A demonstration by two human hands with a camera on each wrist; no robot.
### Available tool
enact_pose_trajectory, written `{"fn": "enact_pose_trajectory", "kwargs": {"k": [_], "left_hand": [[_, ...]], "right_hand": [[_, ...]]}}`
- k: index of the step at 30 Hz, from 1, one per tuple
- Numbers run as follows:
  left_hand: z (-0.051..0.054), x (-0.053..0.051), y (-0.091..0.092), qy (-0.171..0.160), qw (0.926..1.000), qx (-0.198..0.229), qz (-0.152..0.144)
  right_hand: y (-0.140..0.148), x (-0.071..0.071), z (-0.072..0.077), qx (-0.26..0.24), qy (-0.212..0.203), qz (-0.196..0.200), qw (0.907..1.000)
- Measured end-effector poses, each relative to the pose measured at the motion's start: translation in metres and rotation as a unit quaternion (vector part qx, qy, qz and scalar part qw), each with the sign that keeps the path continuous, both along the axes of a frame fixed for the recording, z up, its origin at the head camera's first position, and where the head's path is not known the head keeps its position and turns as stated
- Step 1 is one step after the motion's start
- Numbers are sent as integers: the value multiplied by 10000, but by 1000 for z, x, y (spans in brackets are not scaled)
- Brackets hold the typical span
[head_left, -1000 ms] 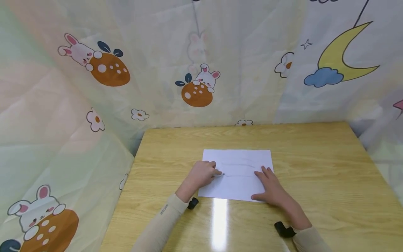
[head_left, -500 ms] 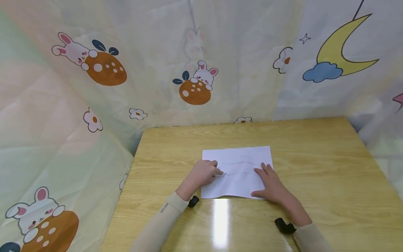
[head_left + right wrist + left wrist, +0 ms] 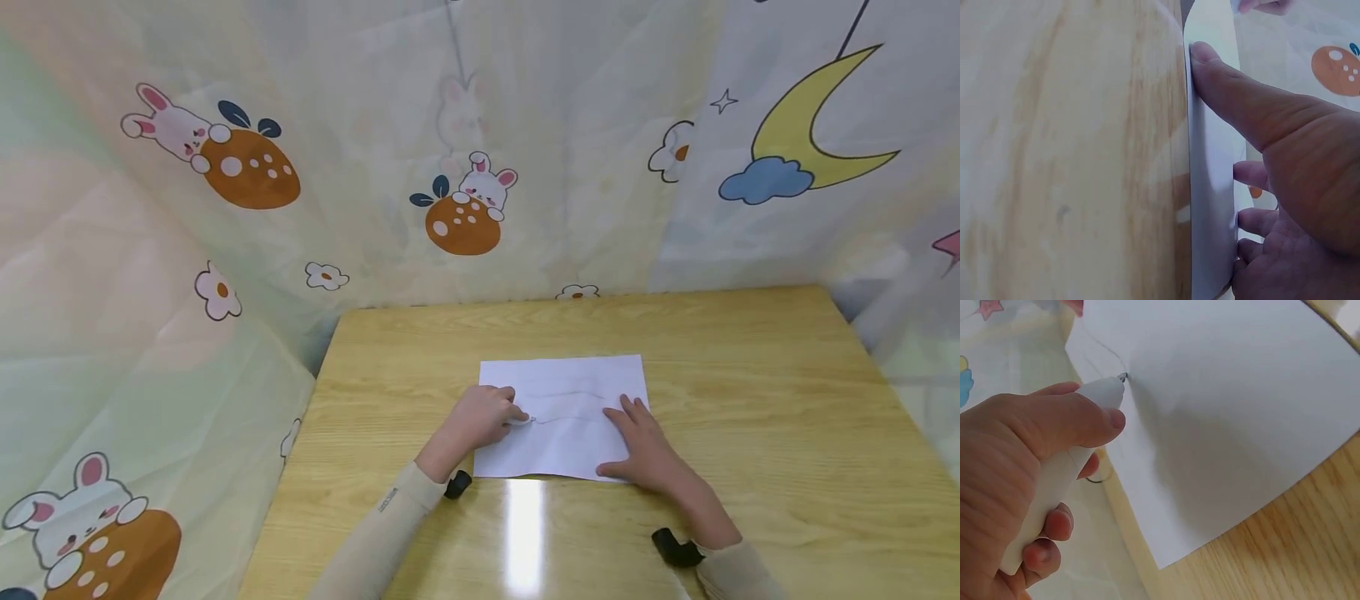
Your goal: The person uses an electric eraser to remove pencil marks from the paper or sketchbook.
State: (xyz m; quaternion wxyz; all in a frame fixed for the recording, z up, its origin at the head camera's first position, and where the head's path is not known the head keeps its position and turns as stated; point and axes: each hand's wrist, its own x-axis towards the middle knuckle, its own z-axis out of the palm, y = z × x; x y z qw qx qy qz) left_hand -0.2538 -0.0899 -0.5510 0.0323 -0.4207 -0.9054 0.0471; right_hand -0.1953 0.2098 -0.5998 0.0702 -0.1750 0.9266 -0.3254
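A white sheet of paper [image 3: 555, 450] lies on the wooden table, with thin curved lines running across it. My left hand [image 3: 483, 417] grips a thick white pen-shaped tool [image 3: 1054, 487] with a small metal tip. In the left wrist view, the tip touches the paper at the left end of one line; thumb and fingers wrap the barrel. Whether the lines are drawn or cut, I cannot tell. My right hand [image 3: 645, 446] rests spread on the paper's right side, its thumb [image 3: 1222, 78] along the near edge. The sheet bulges slightly between the hands.
The wooden table [image 3: 750, 400] extends around the paper. Printed cloth [image 3: 360, 150] with rabbits and a moon hangs behind it and at the sides. Black wrist devices, one [image 3: 457, 485] by the left wrist and one [image 3: 675, 547] by the right, sit close to the tabletop.
The paper has turned slightly, its left side nearer and its right side farther, and its near edge has become wavy. Both hands have hardly moved; the head view has shifted a little.
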Motion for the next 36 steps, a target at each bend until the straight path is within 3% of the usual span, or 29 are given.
{"fn": "enact_pose_trajectory", "kwargs": {"k": [6, 13, 16, 22, 28, 36], "left_hand": [[0, 4, -2, -78, 9997, 193, -114], [-1, 0, -6, -231, 9988, 431, 16], [1, -2, -8, -479, 9977, 477, 95], [7, -10, -11, -859, 9935, 491, 565], [5, -13, -12, -1201, 9891, 619, 590], [-3, -16, -11, -804, 9915, 826, 611]], "right_hand": [[-4, 3, 0, 12, 29, -28, 10000], [-3, 1, -2, -4, 67, -21, 10000], [-2, 1, -2, -11, -4, -17, 10000], [-1, 2, -3, -79, 6, -40, 10000], [-2, 4, -4, -47, -24, -17, 10000], [0, 1, -7, -73, -105, -34, 9999]]}}
